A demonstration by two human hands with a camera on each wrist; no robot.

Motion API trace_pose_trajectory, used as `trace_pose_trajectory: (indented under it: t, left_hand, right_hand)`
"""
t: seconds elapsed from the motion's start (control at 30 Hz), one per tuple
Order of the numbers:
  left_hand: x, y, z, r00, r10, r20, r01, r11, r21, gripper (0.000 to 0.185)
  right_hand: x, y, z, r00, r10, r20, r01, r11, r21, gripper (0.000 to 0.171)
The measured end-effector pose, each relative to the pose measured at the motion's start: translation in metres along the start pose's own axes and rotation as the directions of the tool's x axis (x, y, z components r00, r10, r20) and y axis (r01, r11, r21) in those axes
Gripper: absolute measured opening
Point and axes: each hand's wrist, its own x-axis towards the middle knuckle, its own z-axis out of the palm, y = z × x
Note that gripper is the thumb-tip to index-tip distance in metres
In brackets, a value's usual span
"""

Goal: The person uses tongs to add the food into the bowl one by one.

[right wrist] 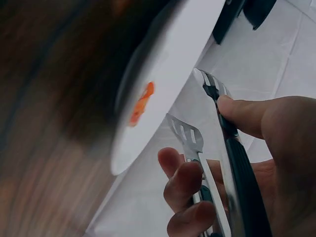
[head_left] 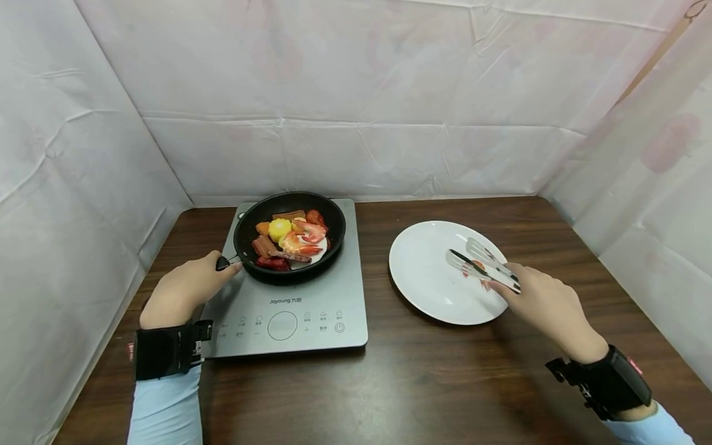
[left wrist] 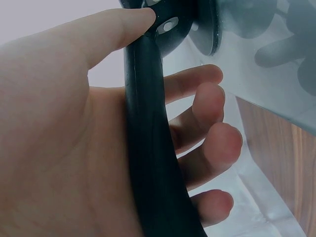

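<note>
Tongs of slotted stainless steel with black grips (head_left: 483, 264) sit in my right hand (head_left: 547, 303), my thumb pressing one arm and my curled fingers (right wrist: 183, 183) wrapping the other, so the hand is clamped on them while their two flat ends stand a little apart over the near right part of the round white plate (head_left: 423, 272). A small orange-red piece of food (right wrist: 141, 103) lies on that plate just beside the tong tips; from the head view it is mostly hidden behind the metal. My left hand (head_left: 183, 290) grips the long black handle (left wrist: 153, 163) of the black frying pan (head_left: 289, 238), thumb laid along the top towards the pan and fingers loosely curled underneath it. The pan rests on the grey induction cooker (head_left: 300, 309), at its far end, and holds an orange prawn (head_left: 303, 238), a yellow corn-like piece (head_left: 279, 228), brown sausage slices (head_left: 264, 246) and some red bits. Cooker and plate stand side by side, near each other but not touching, on the dark wooden table (head_left: 389, 383). Creased white sheeting (head_left: 356, 93) closes in the table on three sides. Black wrist straps (head_left: 167, 349) sit above my pale blue sleeves (head_left: 164, 411).
</note>
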Motion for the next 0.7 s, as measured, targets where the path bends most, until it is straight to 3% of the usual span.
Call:
trace_pose_trajectory:
  t: [0.53,0.7]
  left_hand:
    - [0.001,-0.002,0.001,1.000,0.004,-0.001,-0.004,1.000,-0.001,0.089]
    - [0.001,-0.003,0.000,1.000,0.009,0.002,-0.009,1.000,-0.009,0.090]
  right_hand:
    - [-0.011,0.016,0.007,0.997,0.042,0.061,-0.041,0.999,-0.018,0.060]
    - [-0.015,0.015,0.010,1.000,-0.001,-0.019,0.001,1.000,-0.017,0.042]
